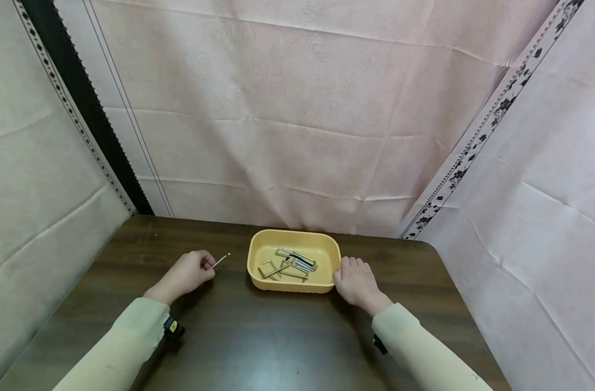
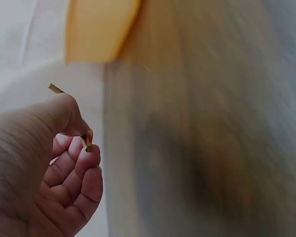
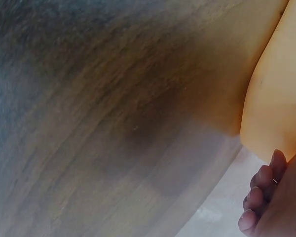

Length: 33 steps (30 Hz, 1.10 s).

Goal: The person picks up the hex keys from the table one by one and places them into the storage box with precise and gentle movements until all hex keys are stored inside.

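My left hand (image 1: 192,273) pinches a thin brass-coloured hex key (image 1: 221,259) between thumb and fingers, to the left of a yellow plastic tray (image 1: 292,285). The left wrist view shows one six-sided end of the key (image 2: 89,148) poking out beneath the thumb, and its other end above the knuckle. Several more hex keys (image 1: 277,270), gold and silvery, lie jumbled inside the tray. At the tray's right end, my right hand (image 1: 358,283) grips the rim. Its curled fingers (image 3: 256,197) lie along the tray's outer wall in the right wrist view.
The tray stands near the far edge of a dark wooden table (image 1: 258,336). A pale cloth (image 1: 297,125) hangs behind the table, and further cloths (image 1: 532,260) hang at both sides. Each wrist wears a black strap.
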Tool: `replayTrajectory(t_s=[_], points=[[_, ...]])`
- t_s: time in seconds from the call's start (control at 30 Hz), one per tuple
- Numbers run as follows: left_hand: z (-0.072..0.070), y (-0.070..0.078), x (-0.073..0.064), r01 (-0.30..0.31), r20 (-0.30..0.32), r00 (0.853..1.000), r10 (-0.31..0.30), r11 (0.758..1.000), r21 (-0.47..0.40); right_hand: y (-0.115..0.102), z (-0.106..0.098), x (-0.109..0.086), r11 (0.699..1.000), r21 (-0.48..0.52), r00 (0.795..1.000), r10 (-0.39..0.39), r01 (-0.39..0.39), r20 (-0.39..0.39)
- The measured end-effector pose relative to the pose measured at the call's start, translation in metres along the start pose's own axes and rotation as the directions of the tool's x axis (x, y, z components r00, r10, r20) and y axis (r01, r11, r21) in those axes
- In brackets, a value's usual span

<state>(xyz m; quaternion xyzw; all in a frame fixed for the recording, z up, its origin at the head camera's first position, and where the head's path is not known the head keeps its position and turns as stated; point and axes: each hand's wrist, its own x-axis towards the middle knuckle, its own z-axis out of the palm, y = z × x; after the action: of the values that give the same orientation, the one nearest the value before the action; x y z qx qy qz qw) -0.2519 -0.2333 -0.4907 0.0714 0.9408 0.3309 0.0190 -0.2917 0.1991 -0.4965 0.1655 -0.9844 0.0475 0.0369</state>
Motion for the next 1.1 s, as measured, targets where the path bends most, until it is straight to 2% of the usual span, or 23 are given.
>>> replayTrajectory(t_s=[0.23,0.37,0.47,0.63,0.77,1.1], points=[[0.004,0.041,0.009,-0.093,-0.036,0.995,0.091,0.995,-0.041,0.0,-0.003,-0.002,1.0,0.012,1.0,0.013,-0.013,0.014],[0.007,0.063,0.018,-0.144,-0.061,0.988,0.141,0.989,-0.031,-0.001,-0.005,-0.002,1.0,0.019,1.0,0.018,-0.018,0.007],[0.01,0.074,0.022,-0.153,-0.071,0.986,0.15,0.988,-0.031,-0.001,-0.005,-0.001,1.0,0.03,1.0,0.009,-0.009,0.012],[0.02,0.084,0.027,-0.152,-0.075,0.986,0.148,0.987,-0.053,0.0,-0.006,-0.003,1.0,0.027,1.0,0.014,-0.014,0.023],[0.027,0.089,0.029,-0.17,-0.076,0.983,0.166,0.984,-0.052,0.003,-0.006,-0.006,1.0,0.02,1.0,0.013,-0.013,0.0],[0.035,0.093,0.03,-0.166,-0.088,0.981,0.172,0.984,0.07,0.002,0.002,-0.003,0.999,0.031,0.999,-0.025,0.026,-0.035]])
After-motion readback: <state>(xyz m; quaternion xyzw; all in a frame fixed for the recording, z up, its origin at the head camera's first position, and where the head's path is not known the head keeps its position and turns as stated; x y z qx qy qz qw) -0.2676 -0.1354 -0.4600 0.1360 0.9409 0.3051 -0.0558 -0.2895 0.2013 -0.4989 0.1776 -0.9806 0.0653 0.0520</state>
